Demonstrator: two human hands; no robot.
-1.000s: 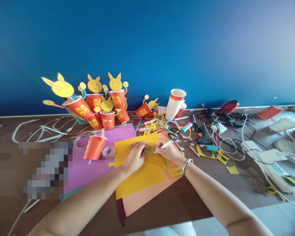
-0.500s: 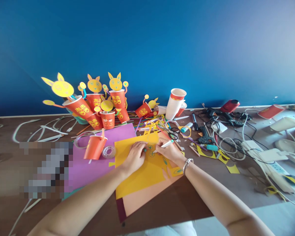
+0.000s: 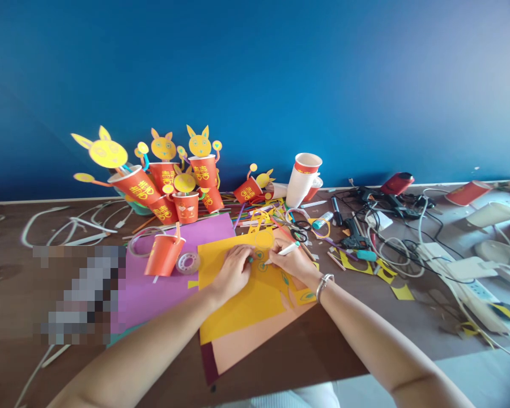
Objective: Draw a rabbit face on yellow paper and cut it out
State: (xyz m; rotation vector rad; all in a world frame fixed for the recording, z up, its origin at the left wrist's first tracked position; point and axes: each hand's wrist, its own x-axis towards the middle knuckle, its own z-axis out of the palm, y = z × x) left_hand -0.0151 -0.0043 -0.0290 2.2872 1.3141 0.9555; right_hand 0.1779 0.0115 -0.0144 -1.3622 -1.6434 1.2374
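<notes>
My right hand (image 3: 292, 259) grips a white marker with a teal cap (image 3: 285, 250), its tip touching a small circle drawn on the yellow paper sheet (image 3: 238, 294). My left hand (image 3: 233, 272) rests on that sheet just left of the marker tip, fingers curled and pressing the paper down; something small and teal shows at its fingertips. The yellow sheet lies over an orange sheet (image 3: 246, 345) and beside a purple sheet (image 3: 153, 289). A bracelet (image 3: 323, 283) sits on my right wrist.
Red paper cups with yellow animal faces (image 3: 161, 175) stand at the back left. A tipped red cup (image 3: 164, 255) and a tape roll (image 3: 187, 262) lie on the purple sheet. Stacked cups (image 3: 304, 178), scissors (image 3: 300, 232), a glue gun (image 3: 357, 235), cables and a power strip (image 3: 471, 283) crowd the right.
</notes>
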